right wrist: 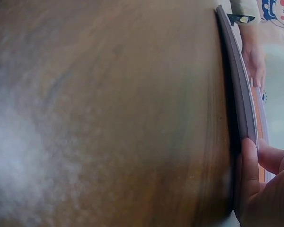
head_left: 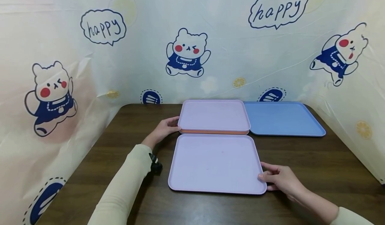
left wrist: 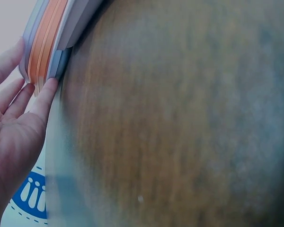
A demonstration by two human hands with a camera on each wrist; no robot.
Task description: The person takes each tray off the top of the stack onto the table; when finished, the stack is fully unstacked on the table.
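Observation:
A lilac tray (head_left: 216,164) lies in the middle of the table in the head view. My right hand (head_left: 281,180) pinches its right edge near the front corner, and the right wrist view shows the fingers (right wrist: 249,165) at the rim. Behind that tray is a stack of trays (head_left: 214,115), lilac on top with orange rims beneath. My left hand (head_left: 163,129) rests its fingertips and thumb against the stack's left edge. In the left wrist view, fingers (left wrist: 42,99) touch the layered lilac, orange and pale rims. A blue tray (head_left: 284,118) lies right of the stack.
The trays are on a dark brown wooden table (head_left: 135,118). A pale cloth (head_left: 144,24) printed with bears and "happy" bubbles hangs behind and along the sides. A dark wrist device (head_left: 155,164) sits at my left sleeve.

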